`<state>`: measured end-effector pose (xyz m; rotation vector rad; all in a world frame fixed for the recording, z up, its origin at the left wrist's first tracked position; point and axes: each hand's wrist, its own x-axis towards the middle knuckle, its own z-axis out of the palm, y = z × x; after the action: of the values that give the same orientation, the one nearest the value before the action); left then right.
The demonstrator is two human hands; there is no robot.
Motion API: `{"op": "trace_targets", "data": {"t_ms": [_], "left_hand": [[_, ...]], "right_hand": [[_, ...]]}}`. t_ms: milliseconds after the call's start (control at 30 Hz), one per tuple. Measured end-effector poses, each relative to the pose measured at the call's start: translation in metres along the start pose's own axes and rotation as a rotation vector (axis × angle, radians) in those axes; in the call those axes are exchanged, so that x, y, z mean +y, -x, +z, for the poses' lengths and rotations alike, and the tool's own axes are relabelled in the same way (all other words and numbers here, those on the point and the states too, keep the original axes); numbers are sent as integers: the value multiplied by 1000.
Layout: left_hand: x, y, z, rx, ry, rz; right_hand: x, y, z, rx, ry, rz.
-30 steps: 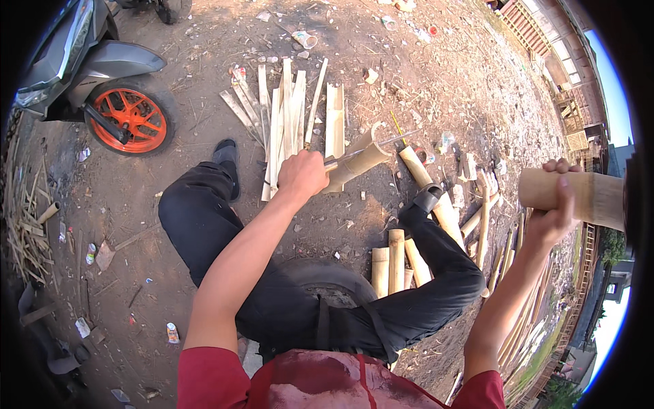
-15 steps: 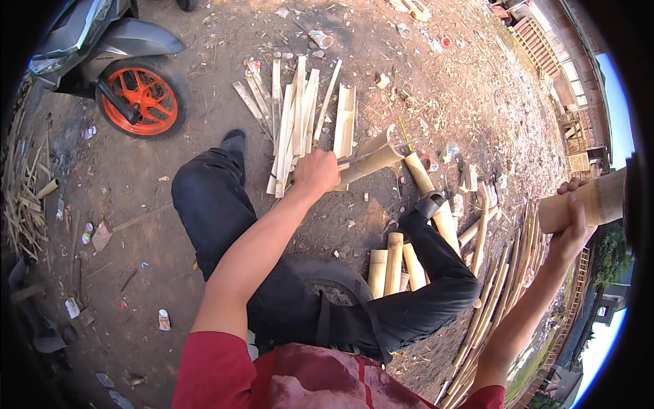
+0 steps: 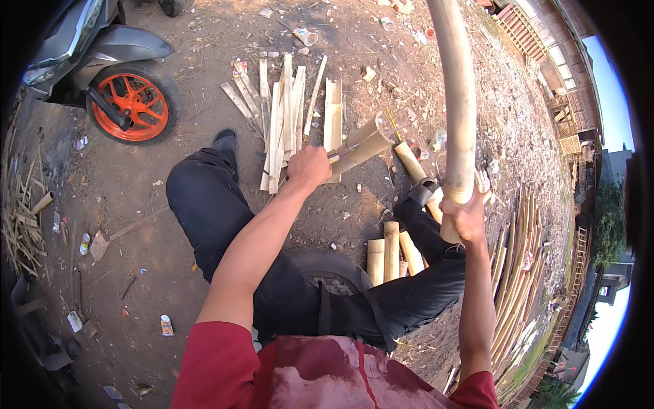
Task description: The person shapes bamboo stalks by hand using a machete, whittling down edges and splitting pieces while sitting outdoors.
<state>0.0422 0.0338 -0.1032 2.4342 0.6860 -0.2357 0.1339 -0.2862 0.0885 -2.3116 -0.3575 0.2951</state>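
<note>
Left hand [image 3: 310, 167] closed round the handle of a knife [image 3: 334, 158], its blade against the tilted bamboo section [image 3: 366, 150]. Right hand [image 3: 466, 215] wrapped about the lower end of a thick bamboo pole [image 3: 458, 95], held up right of the section. Bamboo strips [image 3: 289, 112] lie left of the section. Sound striking probably demands a steady blade, with the left hand well clear of the pole.

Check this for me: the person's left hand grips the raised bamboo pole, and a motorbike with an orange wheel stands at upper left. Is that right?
Not quite: the head view shows the right hand gripping the raised bamboo pole. A motorbike with an orange wheel does stand at upper left.
</note>
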Motion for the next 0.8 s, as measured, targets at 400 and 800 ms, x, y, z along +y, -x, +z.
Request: {"op": "trace_targets", "data": {"t_ms": [400,800], "left_hand": [[3,-7,-6,-4,17,1],[-31,-7,9,-38,-24,11]], "right_hand": [[60,-10,44,238,-364,-224],[6,-29,-46,136,-98,-105]]}}
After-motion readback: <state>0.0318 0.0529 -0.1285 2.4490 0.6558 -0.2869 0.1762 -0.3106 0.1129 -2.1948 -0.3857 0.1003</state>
